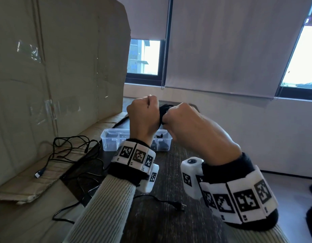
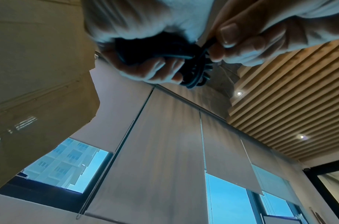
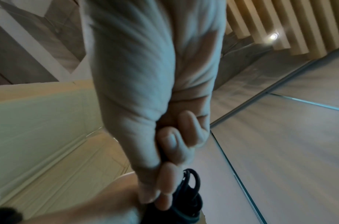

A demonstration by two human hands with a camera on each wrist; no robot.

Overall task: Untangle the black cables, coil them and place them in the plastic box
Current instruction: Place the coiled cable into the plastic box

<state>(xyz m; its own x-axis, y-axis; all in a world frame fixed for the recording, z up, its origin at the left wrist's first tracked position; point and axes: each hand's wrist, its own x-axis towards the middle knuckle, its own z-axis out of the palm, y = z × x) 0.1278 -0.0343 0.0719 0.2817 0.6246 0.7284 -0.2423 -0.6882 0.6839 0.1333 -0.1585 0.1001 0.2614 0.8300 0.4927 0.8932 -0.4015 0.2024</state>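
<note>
Both hands are raised above the table with a coiled black cable (image 1: 163, 112) between them. My left hand (image 1: 144, 116) grips the coil in its fist; in the left wrist view its fingers (image 2: 155, 68) curl round the cable bundle (image 2: 191, 75). My right hand (image 1: 179, 118) pinches the cable end at the coil, thumb and fingertips (image 2: 228, 37) pressed on a strand. The right wrist view shows the right hand's fingers (image 3: 168, 186) on the black loops (image 3: 191, 191). A clear plastic box (image 1: 113, 141) stands on the table below the hands, with dark items inside.
A tangle of loose black cables (image 1: 71, 149) with a USB plug (image 1: 39, 173) lies on flattened cardboard at the left. Another cable end with a barrel plug (image 1: 176, 206) lies on the dark table. A tall cardboard sheet (image 1: 55, 58) stands at the left.
</note>
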